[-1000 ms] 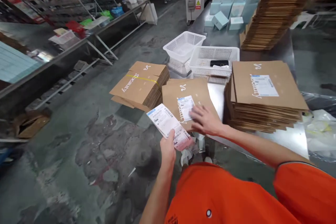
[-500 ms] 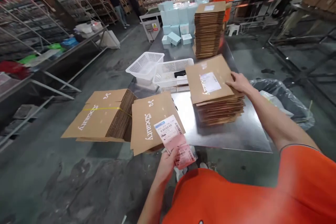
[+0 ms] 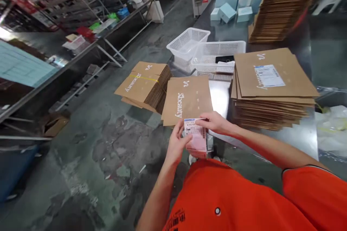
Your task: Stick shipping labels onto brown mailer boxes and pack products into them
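Note:
In front of my body, my left hand [image 3: 178, 142] grips the shipping labels [image 3: 197, 139] by their left edge, thumb on top. The labels are printed with barcodes, white at the top and pinkish lower down. At their top right corner my right hand [image 3: 214, 122] closes its fingers on the same labels. Just beyond lie flat cardboard boxes [image 3: 193, 95] marked "Sbeauty". On the right stands a stack of flat cardboard boxes [image 3: 276, 75], with a shipping label [image 3: 269, 75] lying on the top one.
A strapped bundle of flat boxes [image 3: 143, 81] sits at the left. White plastic baskets [image 3: 189, 39] stand on the metal table [image 3: 307, 133], a dark object inside one. Light blue boxes [image 3: 227, 12] and a tall cardboard stack [image 3: 287, 3] are farther back. Shelving [image 3: 78, 54] runs along the left.
My right hand has left the cardboard stack on the right and come over to the labels in my left hand. The view has turned left and down.

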`<state>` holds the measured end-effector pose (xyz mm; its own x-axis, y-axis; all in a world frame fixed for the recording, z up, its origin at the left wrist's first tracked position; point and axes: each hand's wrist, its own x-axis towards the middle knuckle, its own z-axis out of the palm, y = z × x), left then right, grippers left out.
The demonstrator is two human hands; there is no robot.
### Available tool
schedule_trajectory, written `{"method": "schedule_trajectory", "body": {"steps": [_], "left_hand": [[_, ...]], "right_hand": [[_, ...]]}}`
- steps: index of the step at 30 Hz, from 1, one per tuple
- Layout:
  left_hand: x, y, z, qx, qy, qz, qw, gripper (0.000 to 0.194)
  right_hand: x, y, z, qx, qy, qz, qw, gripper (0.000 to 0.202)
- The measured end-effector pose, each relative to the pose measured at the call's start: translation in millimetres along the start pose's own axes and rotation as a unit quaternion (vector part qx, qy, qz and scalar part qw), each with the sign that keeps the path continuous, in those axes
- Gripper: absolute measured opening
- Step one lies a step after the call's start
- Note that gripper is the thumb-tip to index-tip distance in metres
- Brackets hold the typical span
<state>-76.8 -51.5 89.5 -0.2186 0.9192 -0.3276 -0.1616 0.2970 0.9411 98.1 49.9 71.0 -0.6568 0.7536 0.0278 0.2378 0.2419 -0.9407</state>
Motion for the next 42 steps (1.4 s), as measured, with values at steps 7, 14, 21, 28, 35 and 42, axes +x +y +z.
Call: {"method": "schedule_trajectory", "body": {"steps": [7, 14, 21, 28, 35, 42], "left_hand": [[36.3, -31.7, -13.5, 0.020, 0.121, -0.003, 0.992, 0.038], [-2.2, -91.3, -51.3, 0.036, 0.069, -0.167, 0.983, 0.037], [24.4, -68.1, -80.2, -0.119, 0.175, -0.123, 0.970, 0.037], [59.7, -36.1, -65.0, -0.037, 0.225, -0.073, 0.971, 0.016], [24.1, 0.8, -5.8, 0.151, 0.143, 0.076, 0.975, 0.029], [32.1, 2.4, 62.0, 0.173, -0.165, -0.045, 0.970, 0.042]], "right_hand": [[50.5, 27.1, 20.4, -0.119, 0.036, -0.067, 0.990, 0.025], [136.4, 57.1, -5.7, -0.407, 0.078, 0.029, 0.910, 0.049], [148.0, 56.9, 24.9, -0.426, 0.039, -0.030, 0.903, 0.047], [64.0, 45.7, 58.1, -0.373, 0.021, -0.066, 0.925, 0.052], [-12.5, 50.3, -55.7, -0.155, 0.305, 0.212, 0.916, 0.067], [-105.2, 16.5, -215.4, -0.310, 0.402, 0.305, 0.805, 0.057]]}}
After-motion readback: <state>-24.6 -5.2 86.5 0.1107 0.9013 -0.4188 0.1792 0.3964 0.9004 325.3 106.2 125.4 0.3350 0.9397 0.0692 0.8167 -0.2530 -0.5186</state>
